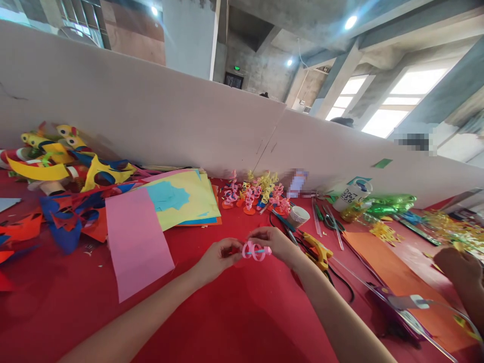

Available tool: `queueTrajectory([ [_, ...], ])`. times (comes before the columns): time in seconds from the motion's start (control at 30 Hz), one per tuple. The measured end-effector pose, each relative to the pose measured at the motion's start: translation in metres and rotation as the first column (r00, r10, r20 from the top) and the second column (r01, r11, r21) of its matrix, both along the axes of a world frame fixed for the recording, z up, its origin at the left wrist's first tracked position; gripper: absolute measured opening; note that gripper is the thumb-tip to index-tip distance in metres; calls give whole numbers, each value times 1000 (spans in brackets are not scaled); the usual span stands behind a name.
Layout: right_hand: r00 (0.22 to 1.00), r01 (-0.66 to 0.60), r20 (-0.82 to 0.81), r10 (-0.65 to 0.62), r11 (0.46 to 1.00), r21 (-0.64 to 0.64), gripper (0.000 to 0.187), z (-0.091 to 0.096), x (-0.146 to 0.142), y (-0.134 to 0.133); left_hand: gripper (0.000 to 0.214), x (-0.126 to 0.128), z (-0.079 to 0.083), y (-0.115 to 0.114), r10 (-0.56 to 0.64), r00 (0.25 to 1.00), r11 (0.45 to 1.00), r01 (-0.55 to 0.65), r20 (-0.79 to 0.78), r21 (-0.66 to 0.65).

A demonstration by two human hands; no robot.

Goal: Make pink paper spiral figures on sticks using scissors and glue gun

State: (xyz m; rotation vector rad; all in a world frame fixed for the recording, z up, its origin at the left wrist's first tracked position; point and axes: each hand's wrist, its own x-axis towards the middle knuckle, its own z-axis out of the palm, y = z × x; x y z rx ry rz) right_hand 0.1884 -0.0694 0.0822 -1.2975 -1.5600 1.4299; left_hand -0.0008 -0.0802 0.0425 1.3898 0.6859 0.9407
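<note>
A small piece of curled pink paper strips (255, 250) hangs just above the red tablecloth (234, 312), held between both my hands. My left hand (219, 258) pinches its left end with closed fingers. My right hand (275, 242) grips its right end, fingers curled over it. A pink paper sheet (134, 242) lies flat to the left of my left hand. A yellow glue gun (318, 250) lies just right of my right wrist.
Stacked coloured paper sheets (189, 201) and a heap of paper cut-outs (64, 176) fill the left. Several finished curled paper pieces (257, 194) stand by the white partition (151, 116). Scissors (328, 218), a tape roll (298, 216), an orange sheet (393, 277) and another person's hand (459, 269) are at right.
</note>
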Motion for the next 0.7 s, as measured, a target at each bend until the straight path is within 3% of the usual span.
queueTrajectory([
  [0.17,999,-12,-33,12,1000,5,30,-10,2,-7,14,-1,-1,2,1,1000,1000,-1,-25,-2],
  [0.3,992,124,-4,-125,984,129,26,-24,-1,-12,15,-2,-7,6,6,999,1000,-7,-36,-5],
  [0.47,935,330,14,-353,887,322,18,-37,-9,-19,21,-4,-10,8,17,998,1000,-19,-53,-24],
  [0.7,967,255,-35,-254,946,201,23,-39,-18,-26,27,-5,-3,5,59,992,998,-62,-112,-26],
])
